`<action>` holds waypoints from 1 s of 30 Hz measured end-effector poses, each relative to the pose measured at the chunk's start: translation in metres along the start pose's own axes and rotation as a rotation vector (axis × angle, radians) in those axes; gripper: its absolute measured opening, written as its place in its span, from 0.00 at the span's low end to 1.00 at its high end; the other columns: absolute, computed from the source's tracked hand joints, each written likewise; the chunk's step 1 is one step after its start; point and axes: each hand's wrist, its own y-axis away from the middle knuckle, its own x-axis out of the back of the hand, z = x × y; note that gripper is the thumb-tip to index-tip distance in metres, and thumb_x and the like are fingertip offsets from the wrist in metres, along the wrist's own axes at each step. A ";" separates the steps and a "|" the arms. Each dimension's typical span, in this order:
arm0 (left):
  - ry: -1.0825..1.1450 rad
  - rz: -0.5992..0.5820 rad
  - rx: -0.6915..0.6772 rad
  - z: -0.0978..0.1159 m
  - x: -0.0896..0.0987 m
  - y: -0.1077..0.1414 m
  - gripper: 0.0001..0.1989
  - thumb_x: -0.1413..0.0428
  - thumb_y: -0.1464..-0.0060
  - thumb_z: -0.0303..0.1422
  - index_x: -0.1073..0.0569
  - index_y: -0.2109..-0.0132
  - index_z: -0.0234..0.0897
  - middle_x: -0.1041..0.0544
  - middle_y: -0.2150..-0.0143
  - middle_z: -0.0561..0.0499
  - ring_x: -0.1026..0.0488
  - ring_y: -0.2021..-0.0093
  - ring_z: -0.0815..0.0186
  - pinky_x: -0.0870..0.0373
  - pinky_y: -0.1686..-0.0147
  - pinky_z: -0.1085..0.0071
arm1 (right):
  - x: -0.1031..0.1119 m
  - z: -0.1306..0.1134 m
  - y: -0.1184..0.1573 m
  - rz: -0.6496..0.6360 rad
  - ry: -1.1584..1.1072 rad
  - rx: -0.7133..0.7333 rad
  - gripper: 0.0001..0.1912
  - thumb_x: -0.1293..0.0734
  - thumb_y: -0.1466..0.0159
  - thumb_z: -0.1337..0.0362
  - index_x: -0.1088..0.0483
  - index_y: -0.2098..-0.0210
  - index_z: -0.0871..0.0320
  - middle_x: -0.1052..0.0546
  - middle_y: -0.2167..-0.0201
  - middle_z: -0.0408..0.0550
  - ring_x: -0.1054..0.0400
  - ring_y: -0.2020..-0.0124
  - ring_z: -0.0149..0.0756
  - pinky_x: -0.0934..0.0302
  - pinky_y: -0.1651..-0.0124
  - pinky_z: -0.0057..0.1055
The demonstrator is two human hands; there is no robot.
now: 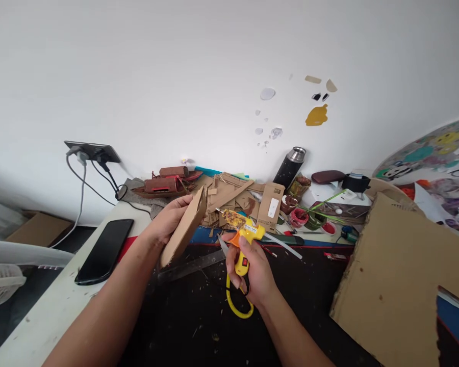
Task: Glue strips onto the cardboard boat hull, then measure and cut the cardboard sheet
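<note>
Lying at the right of the counter (61,311) is a big sheet (390,280) of cardboard. Over the middle, the left hand (171,220) grips a tilted cardboard piece (185,232); just beside it, the right hand (255,265) grasps a glue gun (254,232), its glue stick (285,246) jutting rearward.

The handle of the yellow glue gun (257,233) is partly covered by the right hand (257,270), and the print on its white label (250,228) is too small for reading. Left of the glue gun, a cardboard piece (187,227) hides some fingers of the left hand (169,221). Far to its left, a white basket (2,285) is cut by the view's edge. To its right, a large cardboard sheet (390,285) and, farther, a round decorated panel (421,153) are also cut off.
</note>
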 end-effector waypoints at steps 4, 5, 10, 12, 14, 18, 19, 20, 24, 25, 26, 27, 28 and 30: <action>-0.061 -0.044 0.076 -0.004 -0.004 0.001 0.22 0.22 0.68 0.38 0.18 0.65 0.37 0.17 0.71 0.48 0.24 0.77 0.63 0.28 0.76 0.72 | 0.003 -0.006 0.005 0.051 0.036 0.044 0.26 0.27 0.33 0.43 0.22 0.52 0.61 0.25 0.82 0.39 0.40 0.89 0.25 0.51 0.87 0.20; -0.076 -0.055 0.088 -0.005 -0.005 0.001 0.22 0.22 0.67 0.39 0.18 0.65 0.38 0.17 0.72 0.48 0.24 0.77 0.63 0.29 0.77 0.72 | 0.004 -0.008 0.006 0.068 0.041 0.053 0.26 0.27 0.33 0.43 0.22 0.52 0.61 0.26 0.83 0.38 0.40 0.89 0.25 0.51 0.87 0.20; -0.140 -0.105 0.116 -0.003 -0.011 0.006 0.22 0.22 0.63 0.45 0.18 0.64 0.38 0.19 0.72 0.49 0.26 0.78 0.65 0.31 0.79 0.73 | 0.007 -0.014 0.008 0.099 0.085 0.090 0.31 0.29 0.33 0.37 0.21 0.57 0.63 0.28 0.86 0.38 0.42 0.90 0.25 0.52 0.87 0.20; -0.173 -0.125 0.110 -0.002 -0.014 0.009 0.23 0.22 0.63 0.47 0.18 0.65 0.38 0.19 0.72 0.50 0.27 0.77 0.67 0.32 0.78 0.75 | 0.007 -0.016 0.009 0.103 0.107 0.091 0.32 0.30 0.33 0.36 0.21 0.59 0.63 0.28 0.86 0.39 0.42 0.91 0.25 0.52 0.87 0.20; -0.203 -0.136 0.099 -0.001 -0.016 0.010 0.24 0.22 0.63 0.49 0.18 0.66 0.38 0.19 0.71 0.50 0.28 0.77 0.68 0.32 0.78 0.75 | 0.005 -0.018 0.010 0.108 0.140 0.081 0.34 0.30 0.34 0.34 0.21 0.62 0.63 0.29 0.87 0.39 0.43 0.91 0.25 0.52 0.87 0.21; -0.222 -0.147 0.089 0.001 -0.018 0.012 0.25 0.22 0.62 0.51 0.19 0.66 0.38 0.19 0.72 0.50 0.28 0.76 0.67 0.32 0.77 0.75 | -0.001 -0.019 0.013 0.128 0.225 0.067 0.36 0.31 0.36 0.31 0.23 0.66 0.62 0.30 0.88 0.39 0.44 0.91 0.25 0.52 0.87 0.21; -0.223 -0.149 0.086 0.001 -0.018 0.013 0.25 0.23 0.61 0.51 0.19 0.66 0.38 0.19 0.72 0.50 0.28 0.76 0.67 0.32 0.77 0.75 | -0.002 -0.018 0.013 0.132 0.245 0.066 0.36 0.31 0.36 0.30 0.23 0.66 0.62 0.30 0.88 0.39 0.44 0.90 0.25 0.52 0.87 0.21; -0.225 -0.151 0.083 0.001 -0.018 0.013 0.25 0.23 0.61 0.51 0.19 0.66 0.38 0.20 0.72 0.50 0.29 0.77 0.68 0.32 0.77 0.75 | -0.003 -0.018 0.014 0.135 0.264 0.066 0.36 0.31 0.36 0.30 0.24 0.67 0.62 0.30 0.88 0.39 0.45 0.90 0.25 0.52 0.86 0.21; -0.232 -0.164 0.103 0.001 -0.018 0.013 0.27 0.22 0.63 0.51 0.20 0.65 0.37 0.19 0.71 0.51 0.28 0.75 0.68 0.32 0.76 0.75 | -0.005 -0.016 0.015 0.148 0.325 0.069 0.37 0.32 0.37 0.29 0.26 0.69 0.60 0.31 0.89 0.40 0.46 0.90 0.25 0.52 0.86 0.22; -0.232 -0.168 0.115 0.001 -0.018 0.014 0.27 0.22 0.63 0.51 0.20 0.64 0.37 0.19 0.71 0.51 0.28 0.75 0.68 0.31 0.75 0.75 | -0.005 -0.016 0.015 0.156 0.333 0.069 0.37 0.32 0.37 0.28 0.26 0.70 0.59 0.31 0.89 0.40 0.46 0.90 0.25 0.52 0.86 0.22; -0.231 -0.172 0.125 0.001 -0.018 0.014 0.27 0.22 0.63 0.51 0.20 0.64 0.37 0.19 0.70 0.51 0.27 0.74 0.68 0.31 0.74 0.75 | -0.005 -0.015 0.015 0.165 0.338 0.069 0.37 0.32 0.38 0.28 0.27 0.71 0.59 0.31 0.89 0.40 0.46 0.90 0.25 0.52 0.86 0.22; -0.230 -0.172 0.132 0.001 -0.018 0.014 0.28 0.22 0.62 0.51 0.21 0.63 0.37 0.19 0.70 0.52 0.27 0.74 0.69 0.31 0.74 0.76 | -0.005 -0.016 0.015 0.173 0.341 0.067 0.37 0.32 0.38 0.27 0.27 0.71 0.59 0.31 0.89 0.40 0.46 0.90 0.25 0.53 0.86 0.22; -0.229 -0.171 0.134 0.001 -0.018 0.014 0.28 0.22 0.62 0.52 0.21 0.63 0.37 0.19 0.70 0.52 0.28 0.74 0.69 0.31 0.74 0.76 | -0.005 -0.016 0.015 0.179 0.345 0.064 0.37 0.32 0.38 0.27 0.27 0.72 0.58 0.31 0.89 0.40 0.46 0.90 0.25 0.53 0.86 0.22; -0.230 -0.170 0.134 0.001 -0.018 0.014 0.28 0.22 0.62 0.52 0.22 0.64 0.37 0.20 0.71 0.53 0.29 0.74 0.70 0.32 0.74 0.77 | -0.005 -0.016 0.015 0.188 0.353 0.064 0.37 0.32 0.38 0.27 0.28 0.72 0.58 0.32 0.89 0.40 0.46 0.90 0.25 0.53 0.86 0.22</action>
